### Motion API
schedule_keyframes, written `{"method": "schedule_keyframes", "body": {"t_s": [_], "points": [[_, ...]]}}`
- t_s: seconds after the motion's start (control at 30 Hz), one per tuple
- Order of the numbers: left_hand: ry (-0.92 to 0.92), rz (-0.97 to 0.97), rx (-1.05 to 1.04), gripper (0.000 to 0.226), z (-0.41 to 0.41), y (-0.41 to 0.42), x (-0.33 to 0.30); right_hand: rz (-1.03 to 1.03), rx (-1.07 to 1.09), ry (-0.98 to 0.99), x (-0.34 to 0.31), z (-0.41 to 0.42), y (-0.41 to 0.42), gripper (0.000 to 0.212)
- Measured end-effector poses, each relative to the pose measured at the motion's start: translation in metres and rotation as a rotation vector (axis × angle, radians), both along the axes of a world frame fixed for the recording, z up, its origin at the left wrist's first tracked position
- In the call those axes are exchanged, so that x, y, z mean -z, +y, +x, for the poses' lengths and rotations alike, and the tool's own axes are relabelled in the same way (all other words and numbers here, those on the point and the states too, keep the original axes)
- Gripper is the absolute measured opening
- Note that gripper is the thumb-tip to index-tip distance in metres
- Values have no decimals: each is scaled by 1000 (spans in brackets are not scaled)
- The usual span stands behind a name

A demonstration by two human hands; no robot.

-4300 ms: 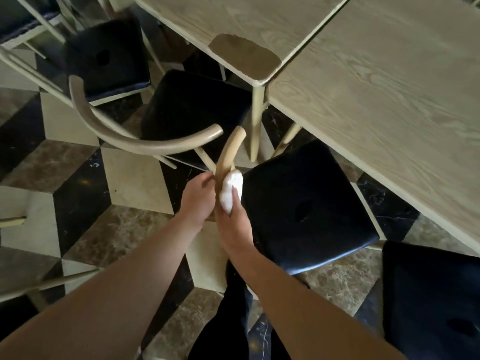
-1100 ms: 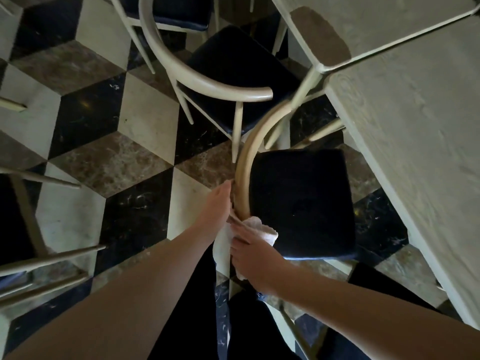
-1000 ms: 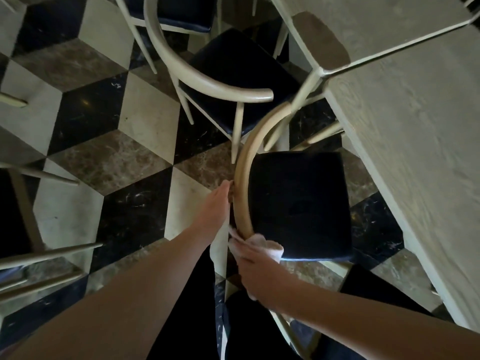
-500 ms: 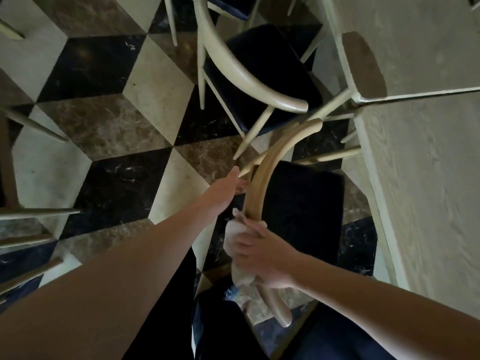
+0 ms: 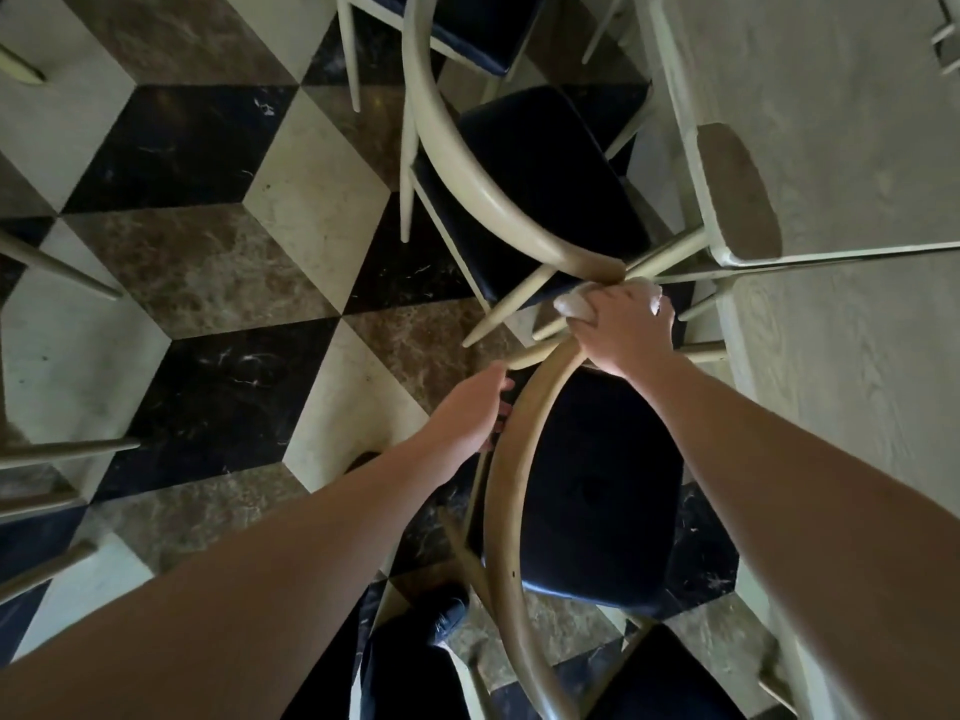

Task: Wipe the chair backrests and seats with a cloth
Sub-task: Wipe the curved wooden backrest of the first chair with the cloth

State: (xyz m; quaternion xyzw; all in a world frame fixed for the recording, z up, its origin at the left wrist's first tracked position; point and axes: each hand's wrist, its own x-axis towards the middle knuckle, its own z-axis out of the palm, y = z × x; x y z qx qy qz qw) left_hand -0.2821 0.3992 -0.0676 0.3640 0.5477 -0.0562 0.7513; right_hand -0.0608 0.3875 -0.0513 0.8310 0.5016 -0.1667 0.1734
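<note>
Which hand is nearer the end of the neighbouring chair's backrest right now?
Right. The right hand, gripping the cloth, sits just below that backrest end. The left hand is lower, beside the near chair's backrest.

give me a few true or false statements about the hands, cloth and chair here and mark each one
1. The right hand grips the cloth on the far end of the backrest. True.
2. The left hand holds the cloth. False: it holds no cloth and rests against the outer side of the backrest.
3. The cloth lies spread on the seat. False: it is bunched under the right hand on the backrest.
4. The seat is dark. True.
5. The table lies to the left of the chair. False: it is on the right.
</note>
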Motion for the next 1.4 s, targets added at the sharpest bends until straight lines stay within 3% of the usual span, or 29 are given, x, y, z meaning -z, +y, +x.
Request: {"method": "schedule_keyframes", "body": {"t_s": [0.13, 0.23, 0.3, 0.4, 0.5, 0.63, 0.7, 0.8, 0.93, 1.07, 1.13, 1.23, 1.3, 1.4], "points": [[-59, -16, -27, 51, -12, -7, 0, 48, -8, -72, 4, -20, -1, 40], [-32, 1, -82, 53, -20, -11, -4, 87, -116, 25, 1, -55, -19, 37], [50, 156, -83, 51, -26, -15, -4, 88, -286, 56, -7, -85, -38, 38], [281, 620, 16, 37, -39, -27, 2, 151, -594, 88, -16, -135, -84, 27], [248, 703, 36, 32, -45, -56, -5, 87, -793, 144, -12, -177, -154, 32], [100, 663, 62, 61, -47, -96, -12, -76, -962, 209, 0, -197, -267, 46], [75, 647, 30, 73, -50, -110, -13, -47, -973, 272, 4, -191, -319, 53], [73, 654, 65, 69, -53, -122, -17, 165, -838, 396, 7, -187, -377, 59], [82, 638, 109, 56, -48, -127, -27, 471, -397, 532, 12, -208, -409, 59], [116, 674, 130, 57, -38, -130, -35, 461, 416, 755, 7, -242, -406, 71], [121, 690, 165, 62, -31, -131, -36, 493, 762, 697, 5, -264, -391, 66], [163, 670, 195, 64, -18, -125, -33, 437, 910, 520, 2, -283, -355, 62], [181, 682, 194, 63, -9, -117, -34, 295, 871, 456, 0, -283, -330, 64], [136, 774, 271, 60, 11, -91, -31, 304, 850, 541, -6, -277, -274, 70]]}}
